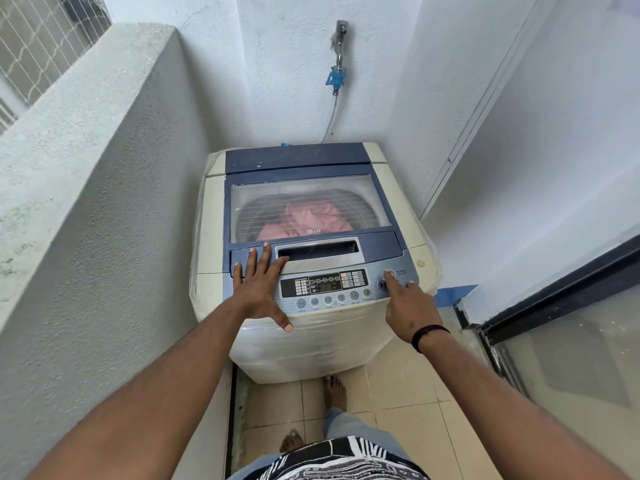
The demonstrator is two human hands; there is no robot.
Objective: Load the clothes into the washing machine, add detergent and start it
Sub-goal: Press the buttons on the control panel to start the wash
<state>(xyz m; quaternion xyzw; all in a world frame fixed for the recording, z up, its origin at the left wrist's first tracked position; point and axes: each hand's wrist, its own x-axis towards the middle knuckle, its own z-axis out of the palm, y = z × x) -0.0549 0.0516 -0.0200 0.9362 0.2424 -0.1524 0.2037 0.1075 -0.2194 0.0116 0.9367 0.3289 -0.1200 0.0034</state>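
Washing machine [311, 237] front and centre — a cream top-loader with a blue top, tucked into a narrow corner between a rough grey parapet wall [86, 150] on the left and white walls behind and to the right. Its lid [304, 202] is down, and through the clear window you can see the clothes [304, 218] already in the drum, a pink bundle lying under the ribbed pane. Left hand [258, 287] is spread flat, fingers straight and fanned out, pressing on the blue front edge of the lid and the left end of the control panel [325, 285], thumb reaching down over the front lip of the machine. Right hand [410, 304] is doing the fine work — index finger stretched out with its tip on the round power button [390, 273] at the panel's right end, the other fingers curled loosely and holding nothing (there's a dark band [427, 336] on that wrist). The panel's display looks lit, though the readout is too small to tell. Behind the machine a wall tap [341, 32] carries a blue connector [336, 79] and a hose [330, 116] dropping down towards the back of the washer. Bare feet stand on the pale floor tiles [398, 393] just in front, and a dark-framed glass door [571, 341] runs along the right.
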